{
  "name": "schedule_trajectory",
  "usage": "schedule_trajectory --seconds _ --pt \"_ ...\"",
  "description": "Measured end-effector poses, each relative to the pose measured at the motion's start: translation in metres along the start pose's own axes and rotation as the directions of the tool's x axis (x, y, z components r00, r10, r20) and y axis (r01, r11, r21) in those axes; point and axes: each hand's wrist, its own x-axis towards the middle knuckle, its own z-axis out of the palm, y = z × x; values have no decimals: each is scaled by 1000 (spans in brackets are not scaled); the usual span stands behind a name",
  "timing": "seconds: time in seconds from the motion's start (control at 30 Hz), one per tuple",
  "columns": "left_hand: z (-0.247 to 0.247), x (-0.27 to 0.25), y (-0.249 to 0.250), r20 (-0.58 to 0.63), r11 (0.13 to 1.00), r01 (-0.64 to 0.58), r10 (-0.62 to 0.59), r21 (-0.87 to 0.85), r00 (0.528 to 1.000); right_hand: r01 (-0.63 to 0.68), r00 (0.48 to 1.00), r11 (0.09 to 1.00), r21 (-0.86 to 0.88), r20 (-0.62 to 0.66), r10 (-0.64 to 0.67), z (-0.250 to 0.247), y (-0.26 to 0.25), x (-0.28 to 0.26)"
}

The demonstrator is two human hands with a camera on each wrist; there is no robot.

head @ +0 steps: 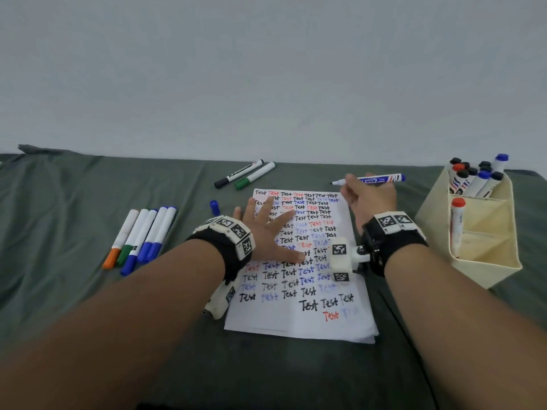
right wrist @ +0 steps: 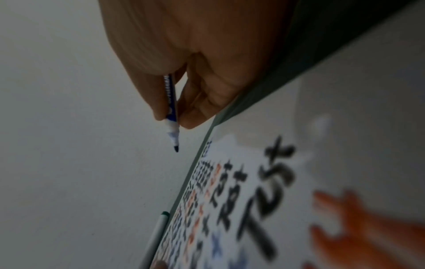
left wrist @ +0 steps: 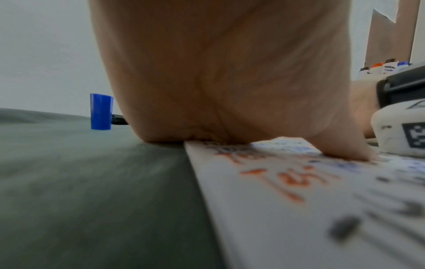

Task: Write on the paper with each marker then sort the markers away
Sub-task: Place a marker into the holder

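Cream organizer (head: 485, 263): capped markers (head: 473, 176) behind, one red-capped marker (head: 457, 224) alone

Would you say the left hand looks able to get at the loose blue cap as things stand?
Probably yes: the left hand lies flat on the paper, holding nothing, and the blue cap stands just beyond it with bare cloth between.

From my feed I see a desk draped in wrinkled grey-green cloth (head: 74, 202), which shows dark and smooth in the left wrist view (left wrist: 92, 182). Behind it stands a plain pale wall (head: 266, 69), bare and evenly lit.
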Motion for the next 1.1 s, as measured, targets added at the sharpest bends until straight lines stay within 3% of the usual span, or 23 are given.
schedule_trajectory --seconds 0.2,0.37,0.73,1.1 --pt "2 1 -2 -5 999 1 -1 -39 1000 168 985 948 -272 95 -147 -11 12 14" --pt "0 0 -1 20 999 5 -4 -47 1000 202 979 955 -219 68 -191 -23 19 20" --pt "-5 -4 1 66 999 22 -19 -36 998 268 961 889 -370 170 -219 -27 22 21" --pt "-11 -8 3 111 999 30 -26 -29 994 289 957 823 -489 167 -236 -26 24 22"
